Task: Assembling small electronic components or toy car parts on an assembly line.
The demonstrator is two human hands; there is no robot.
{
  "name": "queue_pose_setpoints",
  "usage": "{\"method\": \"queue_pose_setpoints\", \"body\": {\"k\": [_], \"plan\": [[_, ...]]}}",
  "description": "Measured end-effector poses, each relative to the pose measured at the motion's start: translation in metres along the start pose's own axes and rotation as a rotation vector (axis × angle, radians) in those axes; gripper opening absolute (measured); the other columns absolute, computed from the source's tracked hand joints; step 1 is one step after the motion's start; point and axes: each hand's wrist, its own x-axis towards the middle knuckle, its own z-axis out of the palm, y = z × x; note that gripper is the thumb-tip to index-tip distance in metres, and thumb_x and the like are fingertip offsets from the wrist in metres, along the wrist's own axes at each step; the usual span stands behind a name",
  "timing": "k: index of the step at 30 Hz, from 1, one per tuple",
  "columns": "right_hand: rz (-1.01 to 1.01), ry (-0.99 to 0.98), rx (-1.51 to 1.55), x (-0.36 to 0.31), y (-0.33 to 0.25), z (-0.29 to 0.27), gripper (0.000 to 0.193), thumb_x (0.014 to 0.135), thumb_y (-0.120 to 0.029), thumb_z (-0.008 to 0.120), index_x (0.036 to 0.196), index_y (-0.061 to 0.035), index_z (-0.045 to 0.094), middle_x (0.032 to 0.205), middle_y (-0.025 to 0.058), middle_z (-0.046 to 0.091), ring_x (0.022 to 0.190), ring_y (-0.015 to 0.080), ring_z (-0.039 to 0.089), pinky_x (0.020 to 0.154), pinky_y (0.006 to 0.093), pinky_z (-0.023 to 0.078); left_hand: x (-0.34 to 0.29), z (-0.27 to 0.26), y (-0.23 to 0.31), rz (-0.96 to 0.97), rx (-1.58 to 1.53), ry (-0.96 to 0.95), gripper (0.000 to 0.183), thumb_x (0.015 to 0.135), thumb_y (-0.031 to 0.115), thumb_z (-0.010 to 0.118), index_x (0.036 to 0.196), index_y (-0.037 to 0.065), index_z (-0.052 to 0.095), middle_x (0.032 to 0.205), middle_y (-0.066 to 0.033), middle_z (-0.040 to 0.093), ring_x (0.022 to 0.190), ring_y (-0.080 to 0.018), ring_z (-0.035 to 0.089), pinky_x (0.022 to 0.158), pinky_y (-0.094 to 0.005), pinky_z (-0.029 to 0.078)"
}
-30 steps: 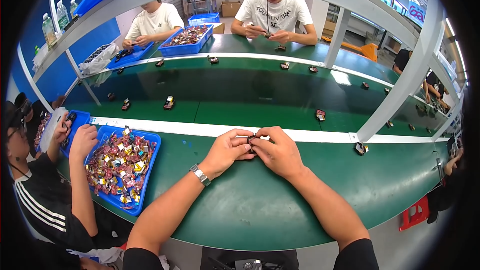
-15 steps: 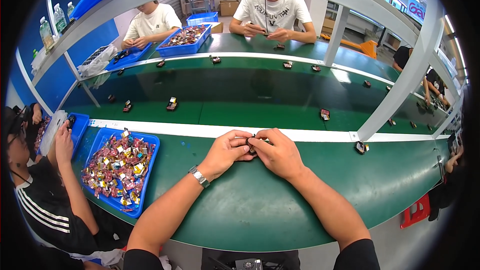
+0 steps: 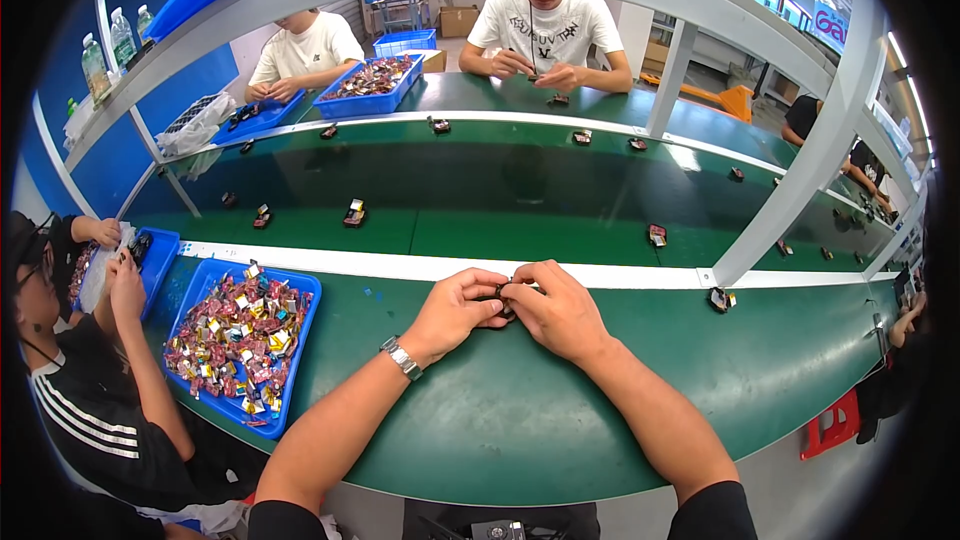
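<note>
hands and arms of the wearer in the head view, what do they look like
The left hand and right hand are bare, without gloves. A silver-coloured metal link band circles the left wrist; whether it carries a watch dial is unclear. The right wrist is bare. Black fabric sleeves end around the elbows, with no markings on the parts that show.

Left forearm (image 3: 330, 420) and right forearm (image 3: 655, 420) converge from the near side; the left hand (image 3: 452, 315) and right hand (image 3: 556, 312) lie close together beyond, fingers bent, digits pinched inward.
</note>
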Motion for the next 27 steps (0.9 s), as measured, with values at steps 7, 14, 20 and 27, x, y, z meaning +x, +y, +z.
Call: {"method": "queue_pose_setpoints", "body": {"k": [7, 14, 20, 27], "plan": [[0.071, -0.116, 0.127, -0.0002, 0.0045, -0.0065, 0.019, 0.072, -0.003, 0.074, 0.086, -0.0096, 0.062, 0.107, 0.0046, 0.056, 0.098, 0.0248, 0.056, 0.08, 0.0374, 0.05, -0.0006, -0.0022, -0.0024, 0.017, 0.01, -0.018, 0.028, 0.093, -0.006, 0.052, 0.121, -0.003, 0.052, 0.114, -0.0129, 0.062, 0.098, -0.018, 0.064, 0.085, -0.0296, 0.058], [0.11, -0.128, 0.141, -0.0013, 0.0083, -0.0056, 0.017, 0.075, -0.007, 0.074, 0.09, -0.0123, 0.067, 0.112, 0.0048, 0.055, 0.103, 0.0257, 0.055, 0.082, 0.0375, 0.05, 0.0015, -0.0036, -0.0054, 0.049, 0.035, -0.057, 0.03, 0.094, -0.005, 0.05, 0.123, 0.002, 0.05, 0.115, -0.0112, 0.063, 0.1, -0.0166, 0.063, 0.083, -0.0294, 0.055], [0.145, -0.105, 0.201, -0.002, 0.008, -0.0032, 0.012, 0.078, -0.007, 0.073, 0.089, -0.0103, 0.068, 0.113, 0.0052, 0.057, 0.104, 0.0254, 0.055, 0.082, 0.0367, 0.051, -0.001, -0.001, -0.0013, 0.04, 0.043, -0.082, 0.032, 0.094, -0.004, 0.052, 0.125, 0.003, 0.049, 0.114, -0.0109, 0.062, 0.092, -0.0147, 0.061, 0.084, -0.0298, 0.053], [0.159, -0.093, 0.206, -0.0003, 0.0056, -0.0031, 0.009, 0.08, -0.008, 0.071, 0.088, -0.0077, 0.067, 0.115, 0.0055, 0.058, 0.105, 0.0255, 0.055, 0.081, 0.0345, 0.052, -0.0005, -0.0038, -0.0065, 0.117, 0.044, -0.135, 0.035, 0.093, -0.002, 0.055, 0.127, 0.003, 0.048, 0.114, -0.0102, 0.061, 0.094, -0.015, 0.06, 0.084, -0.0299, 0.052]]}}
